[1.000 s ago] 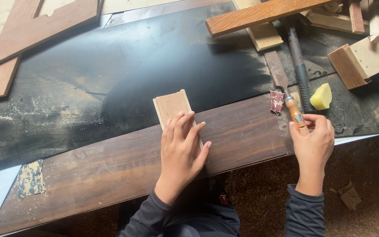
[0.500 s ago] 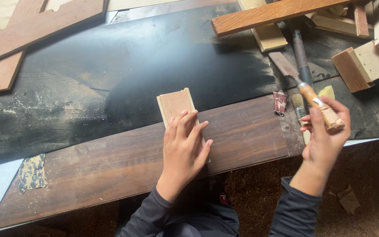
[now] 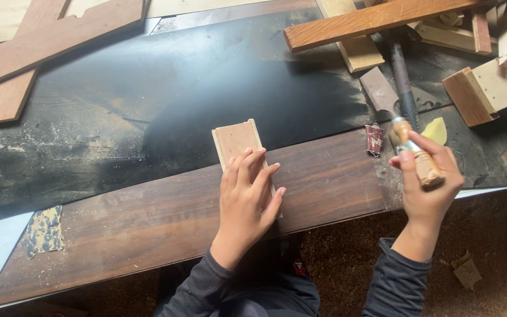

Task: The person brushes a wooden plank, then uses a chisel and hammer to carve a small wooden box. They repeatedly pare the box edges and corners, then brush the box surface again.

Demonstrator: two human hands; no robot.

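My left hand lies flat on a small pale wooden block, pressing it onto a dark brown plank along the near edge of the bench. My right hand is closed around the wooden handle of a chisel-like tool, whose dark shaft points away from me over the black sheet. The tool is lifted to the right of the block, apart from it.
A black sheet dusted with sawdust covers the bench. Offcuts and wooden blocks pile up at the far right, with a long batten across them. Reddish boards lie far left. A yellow scrap and sandpaper pieces lie about.
My right hand has picked the tool up from the bench edge and raised it, turning the handle into its grip. My left hand and the block have stayed put.
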